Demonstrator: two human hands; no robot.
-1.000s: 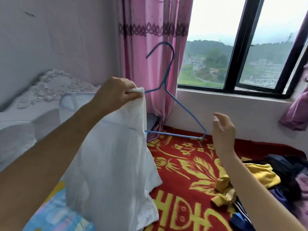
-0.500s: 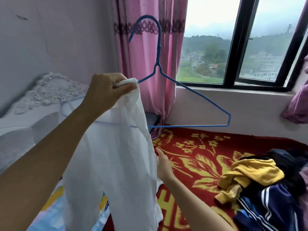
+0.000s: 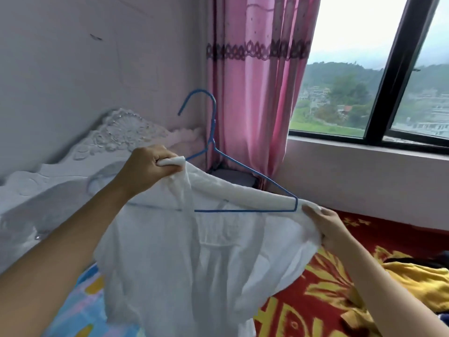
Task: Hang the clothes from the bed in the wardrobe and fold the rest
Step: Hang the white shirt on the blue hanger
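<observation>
Left hand (image 3: 148,170) is gripping the white thin-fabric garment (image 3: 194,259) with the blue wire hanger (image 3: 239,166); right hand (image 3: 326,227) fingers are pinching its opposite shoulder.

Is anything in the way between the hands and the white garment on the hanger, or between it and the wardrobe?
Nothing: the left hand and right hand both already grip the white garment over the blue hanger. No wardrobe is in view, so that path cannot be judged.

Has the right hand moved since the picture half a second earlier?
Yes. The right hand has risen from low on the white garment, near the red blanket, to pinch its shoulder at the blue hanger corner.
</observation>
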